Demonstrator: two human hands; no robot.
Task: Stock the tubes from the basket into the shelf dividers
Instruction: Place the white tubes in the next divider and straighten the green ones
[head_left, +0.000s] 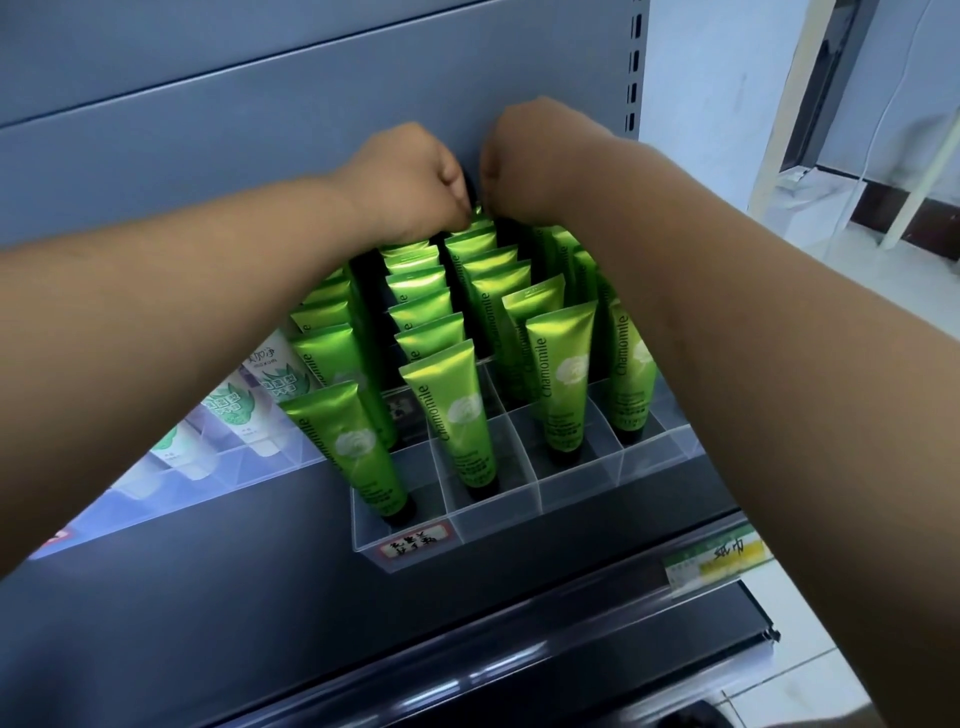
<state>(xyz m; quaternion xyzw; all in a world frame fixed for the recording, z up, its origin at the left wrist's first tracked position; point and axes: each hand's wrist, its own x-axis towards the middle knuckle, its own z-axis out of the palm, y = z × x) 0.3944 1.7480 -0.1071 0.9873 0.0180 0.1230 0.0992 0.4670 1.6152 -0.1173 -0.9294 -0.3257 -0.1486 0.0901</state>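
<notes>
Green rear tube (479, 218) sits pinched between left hand (415, 179) and right hand (530, 158), fingers curled.

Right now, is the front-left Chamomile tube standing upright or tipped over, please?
Upright: the front-left Chamomile tube stands on its black cap inside the clear divider, crimped end up.

Retail shop aisle. A grey steel gondola shelf (260, 597) with a slotted upright (634, 67) at upper right carries clear plastic dividers (571, 483) filled with rows of identical green tubes (457, 415) marked "Chamomile". White tubes (234, 410) stand in further dividers at left. A handwritten tag (413, 543) fronts the dividers, and a price label (717, 558) sits in the shelf-edge rail at lower right.
</notes>
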